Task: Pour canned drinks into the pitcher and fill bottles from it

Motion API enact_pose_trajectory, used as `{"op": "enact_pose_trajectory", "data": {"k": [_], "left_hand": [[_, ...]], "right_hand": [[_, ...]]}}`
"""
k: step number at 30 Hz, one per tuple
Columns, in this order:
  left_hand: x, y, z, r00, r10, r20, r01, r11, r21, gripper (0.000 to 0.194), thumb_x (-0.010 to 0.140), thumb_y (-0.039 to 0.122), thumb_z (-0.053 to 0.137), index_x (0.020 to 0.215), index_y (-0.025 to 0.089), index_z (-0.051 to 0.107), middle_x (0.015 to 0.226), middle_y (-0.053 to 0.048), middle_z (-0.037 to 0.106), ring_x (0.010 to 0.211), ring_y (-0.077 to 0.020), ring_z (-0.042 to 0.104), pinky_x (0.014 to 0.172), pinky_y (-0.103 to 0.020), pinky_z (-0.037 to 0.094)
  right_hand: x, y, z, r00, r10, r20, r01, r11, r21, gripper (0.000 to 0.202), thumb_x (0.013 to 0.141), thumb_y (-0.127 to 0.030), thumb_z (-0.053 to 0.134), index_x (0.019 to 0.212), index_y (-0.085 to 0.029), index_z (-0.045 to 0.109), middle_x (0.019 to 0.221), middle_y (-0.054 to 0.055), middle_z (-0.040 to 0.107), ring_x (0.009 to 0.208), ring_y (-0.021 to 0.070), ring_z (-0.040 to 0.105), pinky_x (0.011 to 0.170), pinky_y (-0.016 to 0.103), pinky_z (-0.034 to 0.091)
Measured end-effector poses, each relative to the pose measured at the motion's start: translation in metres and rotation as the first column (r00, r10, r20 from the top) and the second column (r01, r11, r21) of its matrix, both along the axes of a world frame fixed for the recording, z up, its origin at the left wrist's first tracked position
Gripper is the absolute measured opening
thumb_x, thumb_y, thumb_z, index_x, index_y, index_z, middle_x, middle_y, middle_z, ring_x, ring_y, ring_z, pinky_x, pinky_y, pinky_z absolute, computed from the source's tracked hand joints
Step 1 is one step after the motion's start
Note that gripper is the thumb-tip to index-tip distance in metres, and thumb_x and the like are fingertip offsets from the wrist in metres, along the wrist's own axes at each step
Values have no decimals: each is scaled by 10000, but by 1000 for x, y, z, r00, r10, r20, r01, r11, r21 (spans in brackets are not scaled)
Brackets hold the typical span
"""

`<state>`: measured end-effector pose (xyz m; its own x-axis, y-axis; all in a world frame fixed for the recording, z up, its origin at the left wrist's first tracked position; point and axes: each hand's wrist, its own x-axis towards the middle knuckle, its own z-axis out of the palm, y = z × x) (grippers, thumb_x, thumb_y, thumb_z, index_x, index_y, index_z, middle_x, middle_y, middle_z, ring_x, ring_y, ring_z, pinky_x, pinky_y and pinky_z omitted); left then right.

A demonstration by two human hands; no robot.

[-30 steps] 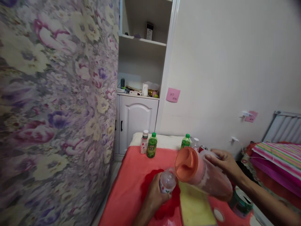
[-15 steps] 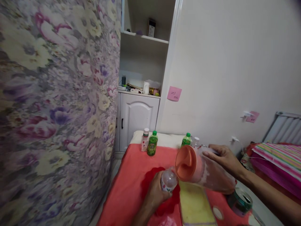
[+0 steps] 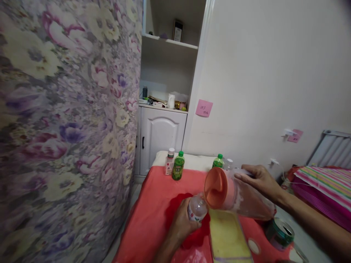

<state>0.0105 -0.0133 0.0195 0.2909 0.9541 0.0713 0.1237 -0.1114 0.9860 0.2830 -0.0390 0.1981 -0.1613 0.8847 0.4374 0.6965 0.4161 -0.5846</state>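
My left hand (image 3: 182,223) is wrapped round a clear plastic bottle (image 3: 197,208) with a white label, its open neck tilted to the right. In my right hand (image 3: 260,180) is the handle of a clear pitcher (image 3: 246,201) with an orange lid (image 3: 217,188). The pitcher lies tipped nearly on its side, its spout edge right at the bottle's mouth. Whether liquid is flowing I cannot tell. Beneath the bottle is a red scalloped dish or mat (image 3: 175,202), partly hidden by my left hand. A folded yellow cloth (image 3: 229,235) lies below the pitcher.
On the red tablecloth (image 3: 142,212) stand a white-capped bottle (image 3: 169,162) and a green bottle (image 3: 178,166). Behind the pitcher are another green bottle (image 3: 218,161) and a clear bottle (image 3: 228,164). An opened can (image 3: 279,233) stands at the right. A floral curtain (image 3: 68,128) hangs at left.
Both hands, the bottle and the pitcher stay in nearly the same place. The pitcher appears slightly shifted, and the whole view has moved a little.
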Motion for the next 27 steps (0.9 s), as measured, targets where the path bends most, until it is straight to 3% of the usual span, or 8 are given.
{"op": "enact_pose_trajectory", "data": {"k": [16,27], "left_hand": [[-1,-2,1,999,43,-27,-42,998,43,664,495,0,676,1129,188,612,1103,-57,712,988,-245,671,793,-297,522],[-1,1,-6,1000,19,-3,-19,999,51,732,510,-6,678,1216,170,598,1176,-74,713,1035,-252,678,812,-293,528]], "right_hand": [[-3,-3,8,999,-26,45,25,999,27,459,827,-533,653,555,-208,477,519,-54,408,518,107,345,489,264,239],[-5,-2,12,997,-14,72,11,999,39,467,842,-540,635,554,-208,478,526,-49,399,523,108,348,487,264,242]]}}
